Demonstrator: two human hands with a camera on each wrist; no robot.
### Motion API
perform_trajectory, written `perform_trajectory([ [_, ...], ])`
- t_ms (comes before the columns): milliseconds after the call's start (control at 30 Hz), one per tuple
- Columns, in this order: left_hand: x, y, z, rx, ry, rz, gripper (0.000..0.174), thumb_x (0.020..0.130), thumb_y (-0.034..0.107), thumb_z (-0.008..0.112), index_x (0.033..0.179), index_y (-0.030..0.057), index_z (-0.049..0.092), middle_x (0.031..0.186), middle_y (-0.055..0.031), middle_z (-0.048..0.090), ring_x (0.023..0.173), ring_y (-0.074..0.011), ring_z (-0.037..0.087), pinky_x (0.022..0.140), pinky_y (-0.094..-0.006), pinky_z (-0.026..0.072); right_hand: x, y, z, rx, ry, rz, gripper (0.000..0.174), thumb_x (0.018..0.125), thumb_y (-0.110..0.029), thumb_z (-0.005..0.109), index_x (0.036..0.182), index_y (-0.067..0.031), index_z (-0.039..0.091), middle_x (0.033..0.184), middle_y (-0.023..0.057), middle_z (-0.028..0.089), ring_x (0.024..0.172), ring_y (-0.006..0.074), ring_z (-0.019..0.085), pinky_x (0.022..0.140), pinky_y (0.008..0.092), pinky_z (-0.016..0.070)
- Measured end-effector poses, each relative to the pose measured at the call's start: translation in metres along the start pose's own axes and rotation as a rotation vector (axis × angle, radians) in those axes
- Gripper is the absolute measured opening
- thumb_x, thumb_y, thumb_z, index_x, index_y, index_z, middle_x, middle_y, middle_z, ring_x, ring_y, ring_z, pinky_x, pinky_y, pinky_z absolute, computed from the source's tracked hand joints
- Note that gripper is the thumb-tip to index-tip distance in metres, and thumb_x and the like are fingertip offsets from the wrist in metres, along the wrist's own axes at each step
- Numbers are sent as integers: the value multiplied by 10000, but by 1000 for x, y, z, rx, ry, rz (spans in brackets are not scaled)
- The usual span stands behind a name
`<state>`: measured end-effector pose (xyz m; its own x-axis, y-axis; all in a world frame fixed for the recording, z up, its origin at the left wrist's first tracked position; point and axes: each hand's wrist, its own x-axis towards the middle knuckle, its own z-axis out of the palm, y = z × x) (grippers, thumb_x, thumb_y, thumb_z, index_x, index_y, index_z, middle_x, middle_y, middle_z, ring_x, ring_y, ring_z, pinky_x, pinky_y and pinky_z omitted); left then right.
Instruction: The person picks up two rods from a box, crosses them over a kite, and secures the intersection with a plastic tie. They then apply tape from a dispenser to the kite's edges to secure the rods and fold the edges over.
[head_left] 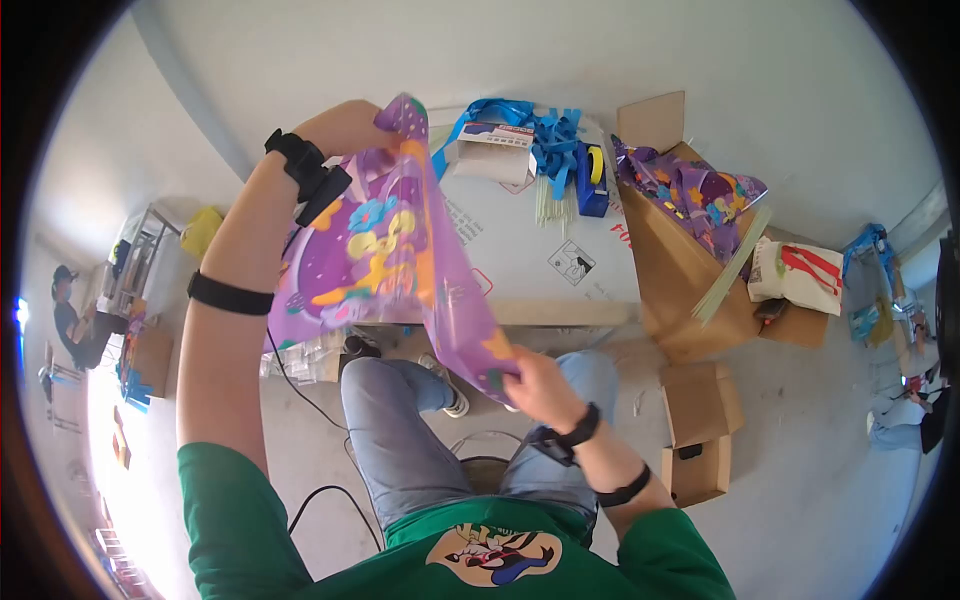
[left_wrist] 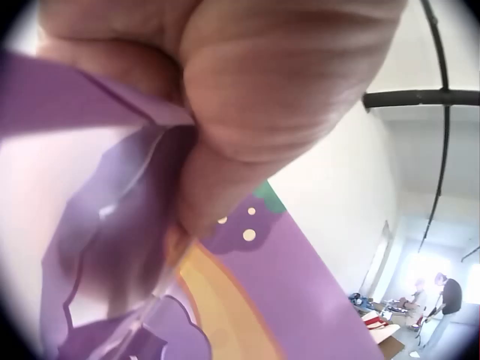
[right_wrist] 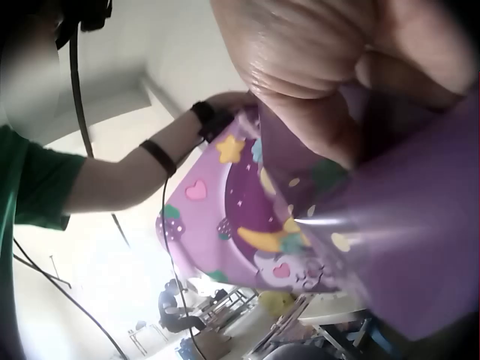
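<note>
A glossy purple plastic sheet printed with cartoon figures, stars and flowers hangs stretched between the two hands. My left hand is raised at the upper left and pinches the sheet's top corner. Lower down, in front of the table's near edge, my right hand pinches the opposite corner. In the left wrist view the left thumb presses on the purple film, which folds over beside it. The right wrist view shows the right hand with its fingers curled over the sheet's edge, partly hidden by the film.
The white table bears a small open box, blue ribbon strips, a blue tape dispenser and pale thin sticks. At right, a cardboard box carries another purple sheet. An open carton lies on the floor.
</note>
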<state>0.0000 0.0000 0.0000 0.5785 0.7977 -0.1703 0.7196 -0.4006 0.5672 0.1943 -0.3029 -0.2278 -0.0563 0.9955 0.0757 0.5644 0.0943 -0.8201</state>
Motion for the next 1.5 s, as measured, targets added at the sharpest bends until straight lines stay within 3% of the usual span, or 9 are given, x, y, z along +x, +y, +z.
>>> perform_trajectory([
  [67, 3, -5, -13, 325, -51, -19, 384, 758, 392, 673, 865, 24, 703, 643, -60, 614, 543, -161, 514, 566, -326, 415, 5, 13, -32, 105, 118, -92, 179, 777, -96, 623, 940, -28, 598, 843, 197, 635, 778, 355, 629, 661, 395, 501],
  [200, 50, -62, 19, 526, -228, -182, 461, 688, 445, 723, 872, 23, 695, 671, -67, 633, 626, -156, 558, 547, -334, 423, 12, 46, -115, -133, -1, 190, 125, 780, -98, 619, 868, -21, 577, 839, 200, 623, 790, 397, 589, 660, 412, 478],
  [233, 72, -93, 28, 532, -247, -39, 541, 659, 519, 707, 821, 4, 670, 591, -74, 562, 467, -167, 480, 418, -345, 362, 26, 64, -124, -213, -11, 208, 136, 780, -110, 624, 871, -19, 578, 847, 195, 626, 808, 393, 590, 675, 413, 476],
  [500, 192, -203, 141, 721, -335, -77, 571, 639, 469, 714, 1017, 46, 655, 1008, -154, 655, 965, -310, 610, 836, -392, 476, 103, 175, -104, -414, -94, 369, 151, 777, -146, 636, 873, -37, 594, 899, 169, 637, 898, 369, 591, 736, 447, 468],
  [900, 274, -256, 224, 371, -10, -65, 392, 717, 281, 723, 1030, 62, 632, 1026, -165, 643, 986, -332, 597, 843, -406, 473, 164, 236, -98, -668, -69, 484, 191, 765, -124, 660, 905, -25, 576, 894, 163, 637, 884, 348, 608, 744, 450, 479],
  [967, 286, -260, 228, 296, -83, -112, 400, 720, 268, 726, 1044, 57, 622, 1032, -173, 640, 990, -331, 597, 846, -403, 470, 175, 241, -100, -606, 229, 255, 228, 757, -106, 676, 941, -13, 581, 878, 162, 634, 832, 327, 622, 709, 404, 496],
  [1100, 291, -260, 238, 366, 51, -115, 308, 744, 226, 692, 986, 46, 629, 1010, -161, 641, 956, -328, 599, 818, -391, 476, 211, 235, -98, -99, 544, 236, 195, 799, -81, 644, 972, -17, 580, 856, 120, 632, 770, 244, 634, 655, 323, 502],
  [1200, 296, -224, 260, 524, 424, 61, 184, 748, 219, 661, 844, 66, 630, 867, -146, 632, 860, -322, 606, 760, -412, 482, 226, 238, -94, 469, 702, 326, 127, 848, -49, 583, 967, -8, 573, 848, 69, 620, 745, 151, 623, 628, 253, 492],
  [1500, 327, -80, 366, 52, -72, -1, 453, 771, 449, 628, 880, 10, 663, 885, -189, 660, 847, -344, 634, 751, -404, 501, 237, 266, -62, 966, 824, 409, 93, 875, -26, 538, 962, 3, 553, 845, 57, 605, 697, 116, 599, 618, 222, 480],
])
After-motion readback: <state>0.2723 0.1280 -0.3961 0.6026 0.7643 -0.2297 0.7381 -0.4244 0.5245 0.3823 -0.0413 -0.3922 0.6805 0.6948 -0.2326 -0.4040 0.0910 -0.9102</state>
